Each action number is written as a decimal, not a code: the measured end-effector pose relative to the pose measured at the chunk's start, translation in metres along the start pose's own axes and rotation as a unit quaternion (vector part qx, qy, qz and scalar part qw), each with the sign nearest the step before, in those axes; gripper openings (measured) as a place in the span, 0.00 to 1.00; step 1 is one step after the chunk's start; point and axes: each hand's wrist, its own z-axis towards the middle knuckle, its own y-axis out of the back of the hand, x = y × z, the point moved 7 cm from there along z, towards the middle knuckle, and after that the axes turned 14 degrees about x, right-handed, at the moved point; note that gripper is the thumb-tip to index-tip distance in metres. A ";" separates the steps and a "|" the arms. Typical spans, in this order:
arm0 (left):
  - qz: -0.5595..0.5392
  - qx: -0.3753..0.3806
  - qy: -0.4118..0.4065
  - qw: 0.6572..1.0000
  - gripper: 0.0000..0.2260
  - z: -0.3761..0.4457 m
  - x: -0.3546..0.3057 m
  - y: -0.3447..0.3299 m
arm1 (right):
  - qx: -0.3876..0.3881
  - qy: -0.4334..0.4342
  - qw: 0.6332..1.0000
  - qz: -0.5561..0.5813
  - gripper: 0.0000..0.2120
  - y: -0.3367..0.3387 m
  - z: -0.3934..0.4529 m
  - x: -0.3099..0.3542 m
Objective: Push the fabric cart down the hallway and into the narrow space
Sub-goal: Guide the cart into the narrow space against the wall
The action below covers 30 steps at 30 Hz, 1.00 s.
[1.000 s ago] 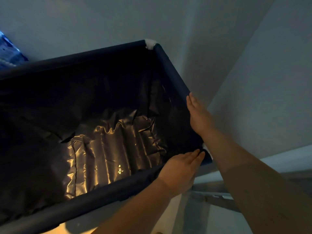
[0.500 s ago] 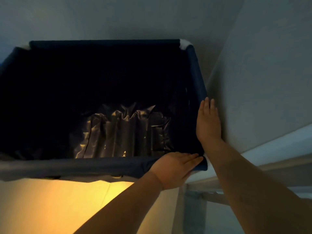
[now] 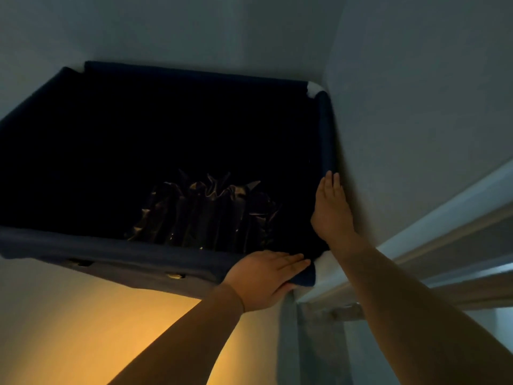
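Observation:
The fabric cart (image 3: 116, 252) is a dark blue open-topped bin with padded rims and white corner joints. Its inside is very dark, with a crumpled shiny liner (image 3: 205, 209) at the bottom. My left hand (image 3: 266, 276) wraps over the near rim at the near right corner, thumb underneath. Flat along the right rim lies my right hand (image 3: 331, 209), fingers straight and together, pointing away from me. The cart's far right corner touches or nearly touches the wall corner.
A pale wall (image 3: 416, 120) runs close along the cart's right side and another (image 3: 180, 31) stands just behind it. White trim or a door frame (image 3: 433, 245) slants at the right. The floor (image 3: 116, 329) below glows orange.
The cart has moved away from me and deeper toward the wall corner, turning slightly. Its inside has grown darker. Both hands stay on the same rims.

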 end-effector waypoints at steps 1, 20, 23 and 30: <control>0.004 0.005 -0.004 1.000 0.22 -0.006 0.006 0.000 | -0.011 0.003 1.000 0.010 0.33 -0.001 0.000 0.005; -0.001 -0.083 -0.020 0.996 0.22 -0.025 0.031 0.018 | -0.011 0.021 0.998 0.057 0.35 0.005 0.025 0.041; -0.017 -0.088 -0.009 0.996 0.20 -0.007 0.026 0.020 | -0.014 0.034 0.999 0.027 0.34 0.009 0.036 0.029; -0.019 -0.107 0.013 0.994 0.20 0.045 0.007 0.021 | -0.016 0.050 0.998 -0.039 0.34 0.021 0.052 -0.006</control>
